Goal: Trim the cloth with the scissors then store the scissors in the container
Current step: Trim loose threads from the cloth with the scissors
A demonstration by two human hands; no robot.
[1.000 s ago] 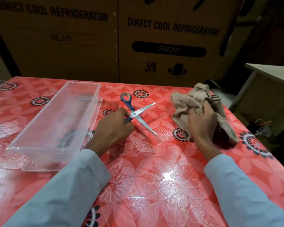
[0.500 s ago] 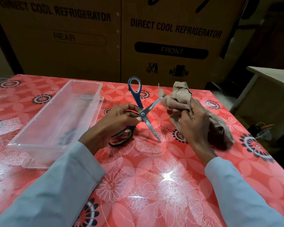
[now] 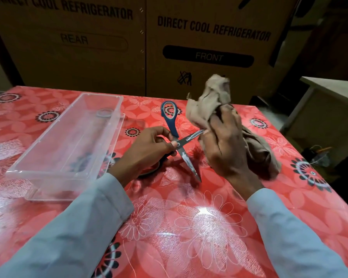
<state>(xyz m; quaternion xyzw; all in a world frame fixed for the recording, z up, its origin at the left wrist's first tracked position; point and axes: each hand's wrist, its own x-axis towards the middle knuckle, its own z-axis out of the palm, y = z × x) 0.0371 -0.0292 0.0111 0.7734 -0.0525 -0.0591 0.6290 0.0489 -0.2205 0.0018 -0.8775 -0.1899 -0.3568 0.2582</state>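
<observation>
My left hand (image 3: pixel 147 151) grips the blue-handled scissors (image 3: pixel 172 125) near the pivot, with the blades spread wide. One blade points right toward the cloth, the other slants down to the table. One handle loop stands up and the other lies under my palm. My right hand (image 3: pixel 225 145) holds the bunched beige cloth (image 3: pixel 209 101) lifted off the table, its lower end trailing on the tablecloth. The upper blade tip touches the cloth at my right fingers. A clear plastic container (image 3: pixel 68 141) sits to the left with nothing in it.
The table carries a red floral plastic cover (image 3: pixel 189 227). Big cardboard refrigerator boxes (image 3: pixel 169 47) stand right behind the table's far edge. A low beige table (image 3: pixel 329 101) is off to the right, beyond the table's right edge.
My right hand raised the cloth off the table and brought it left toward the scissors. My left hand picked the scissors up and tilted them upright with the blades spread.
</observation>
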